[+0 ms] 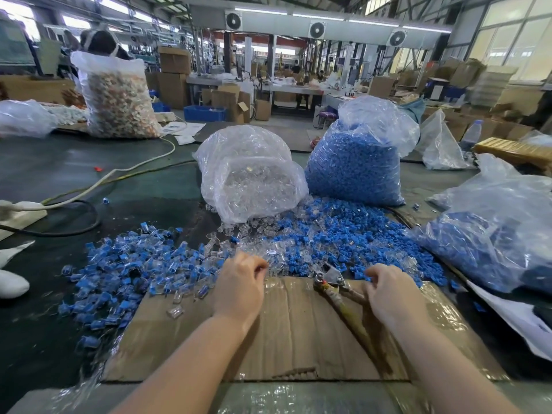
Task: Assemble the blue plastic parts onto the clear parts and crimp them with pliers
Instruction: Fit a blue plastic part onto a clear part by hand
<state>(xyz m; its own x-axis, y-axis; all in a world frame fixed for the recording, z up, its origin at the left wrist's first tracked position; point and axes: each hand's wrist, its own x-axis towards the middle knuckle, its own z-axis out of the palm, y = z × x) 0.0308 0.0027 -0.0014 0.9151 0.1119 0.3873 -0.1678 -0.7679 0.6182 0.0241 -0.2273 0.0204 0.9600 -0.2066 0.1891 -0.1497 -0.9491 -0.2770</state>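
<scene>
Loose blue plastic parts (pixel 352 234) and clear parts (pixel 254 234) lie mixed in a heap across the table's middle. A pile of joined blue-and-clear pieces (pixel 125 264) spreads to the left. My left hand (pixel 240 285) hovers at the heap's near edge with fingers curled; what it pinches is hidden. My right hand (pixel 391 297) grips the handles of the pliers (pixel 331 279), whose jaws point toward the heap. Both hands are above a flat cardboard sheet (pixel 298 333).
A bag of clear parts (pixel 248 174) and a bag of blue parts (pixel 355 165) stand behind the heap. Another bag of blue pieces (pixel 493 234) lies at the right. Cables (pixel 89 186) cross the dark table on the left, near a tall bag (pixel 116 100).
</scene>
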